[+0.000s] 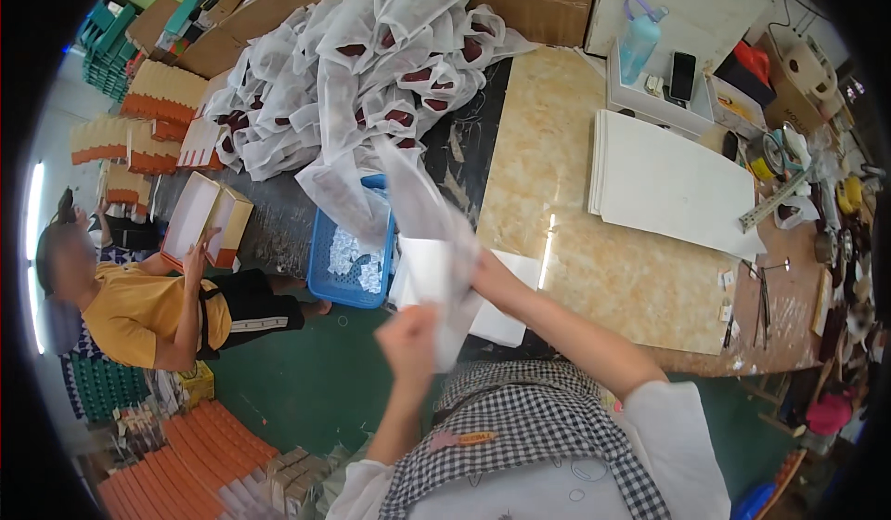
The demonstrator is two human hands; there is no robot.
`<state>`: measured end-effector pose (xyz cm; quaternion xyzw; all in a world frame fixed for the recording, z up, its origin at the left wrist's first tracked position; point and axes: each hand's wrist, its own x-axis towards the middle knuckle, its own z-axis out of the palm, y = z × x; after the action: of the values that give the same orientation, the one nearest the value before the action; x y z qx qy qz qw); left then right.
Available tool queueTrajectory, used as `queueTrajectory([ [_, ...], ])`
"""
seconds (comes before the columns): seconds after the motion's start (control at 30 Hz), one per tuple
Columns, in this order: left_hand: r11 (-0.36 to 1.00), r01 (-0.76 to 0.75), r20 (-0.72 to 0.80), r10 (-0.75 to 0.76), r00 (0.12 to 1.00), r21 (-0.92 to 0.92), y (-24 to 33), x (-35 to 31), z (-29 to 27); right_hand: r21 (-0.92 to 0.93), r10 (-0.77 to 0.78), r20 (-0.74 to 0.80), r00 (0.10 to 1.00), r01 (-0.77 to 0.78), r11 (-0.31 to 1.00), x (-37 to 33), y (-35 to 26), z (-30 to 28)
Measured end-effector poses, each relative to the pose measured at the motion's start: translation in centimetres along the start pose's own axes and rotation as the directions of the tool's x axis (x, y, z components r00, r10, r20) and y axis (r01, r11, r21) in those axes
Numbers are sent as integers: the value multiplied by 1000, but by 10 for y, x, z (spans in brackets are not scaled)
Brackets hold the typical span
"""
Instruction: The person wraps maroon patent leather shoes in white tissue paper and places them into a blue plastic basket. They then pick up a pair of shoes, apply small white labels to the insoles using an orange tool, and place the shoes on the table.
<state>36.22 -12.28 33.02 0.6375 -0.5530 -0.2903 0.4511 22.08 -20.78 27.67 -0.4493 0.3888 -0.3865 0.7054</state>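
A thin white cloth bag [427,204], smeared by motion, stretches from the pile's near side down to both my hands. My left hand [408,339] is closed in a fist at the bag's lower left edge, pinching its cloth. My right hand [480,271] is at the other side of the bag; its fingers are hidden in or behind the fabric. Just left of the bag stands a blue plastic basket [320,283] with small white packets [357,262] inside. White sheets or folded bags [506,320] lie under my right forearm.
Many white bags with dark red items [353,51] are heaped at the far left. A person in a yellow shirt [139,320] holds an open shoebox [204,214] at the left. White boards [668,181], a bottle [639,42] and tools [775,200] occupy the right side.
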Motion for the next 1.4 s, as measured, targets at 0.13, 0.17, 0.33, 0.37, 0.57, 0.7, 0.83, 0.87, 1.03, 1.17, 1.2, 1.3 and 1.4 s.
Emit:
queueTrajectory([
  [0.13, 996, 90, -422, -93, 902, -27, -1, 40, -89, -54, -376, -56, 925, 374, 926, 89, -82, 54],
  [0.17, 993, 99, -488, -120, 864, -70, -8, 43, -107, -82, -387, 81, 919, 393, 916, 86, -76, 58],
  [0.33, 988, 125, -438, -153, 886, -91, -11, 49, -121, -276, -83, 228, 970, 146, 950, 27, 22, -11],
  [0.37, 991, 128, -418, -135, 898, -44, -20, 50, -112, -353, -72, 27, 997, 77, 933, 2, 46, -35],
  [0.57, 961, -27, 83, 4, 997, 276, -106, 45, 20, -425, 16, -566, 824, -308, 851, -183, 124, -166],
  [0.7, 937, -203, 345, 97, 934, 285, -154, -4, 97, -475, 7, -737, 675, -526, 706, -281, 148, -207],
  [0.83, 925, -217, 535, 18, 845, 313, -165, -46, 149, -435, 94, -772, 629, -630, 643, -370, 192, -218],
  [0.87, 937, -194, 503, 23, 864, 291, -169, -49, 150, -356, 206, -791, 576, -707, 611, -384, 197, -214],
  [1.03, 944, -74, 380, -57, 923, 323, -88, -6, 145, -131, 494, -770, 404, -858, 497, -479, 271, -192],
  [1.17, 910, 181, 662, 124, 739, -373, 100, 26, 130, -42, 489, -813, 317, -869, 493, -517, 300, -172],
  [1.2, 789, 169, 688, 383, 616, -591, 128, 26, 109, 11, 468, -839, 277, -852, 524, -510, 298, -165],
  [1.3, 344, 660, 460, 888, 1, -668, 232, 18, 86, 144, 509, -785, 353, -695, 704, -470, 261, -139],
  [1.4, 134, 894, 472, 876, 95, -428, 263, -24, 79, 47, 431, -795, 428, -665, 746, -504, 291, -118],
])
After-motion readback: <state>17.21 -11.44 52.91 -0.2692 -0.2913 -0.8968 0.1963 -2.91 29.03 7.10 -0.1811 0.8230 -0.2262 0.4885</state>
